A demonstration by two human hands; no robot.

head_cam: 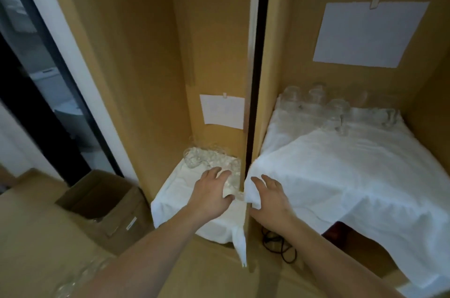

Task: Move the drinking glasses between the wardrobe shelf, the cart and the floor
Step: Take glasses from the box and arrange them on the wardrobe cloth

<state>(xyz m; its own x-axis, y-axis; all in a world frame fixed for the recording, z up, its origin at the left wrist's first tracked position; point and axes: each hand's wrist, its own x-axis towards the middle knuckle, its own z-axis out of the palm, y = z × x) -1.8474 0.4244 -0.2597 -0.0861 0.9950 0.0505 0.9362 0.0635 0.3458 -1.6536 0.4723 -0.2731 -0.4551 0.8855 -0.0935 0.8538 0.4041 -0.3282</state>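
Head view: my left grip [212, 189] curls round a glass [230, 182] on the left cloth-covered shelf [170, 202]; right grip [269, 196] spread, empty (hovering beside). Lift straight up, clear the neighbouring glasses [202, 157].

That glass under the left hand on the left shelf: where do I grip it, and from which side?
Grip the glass round its side wall, coming from above and the front, as the left hand does: more glasses crowd behind and the divider panel blocks its right.

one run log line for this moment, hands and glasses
left hand: grips glass on left shelf cloth | right hand: open, empty | glasses: back of right shelf
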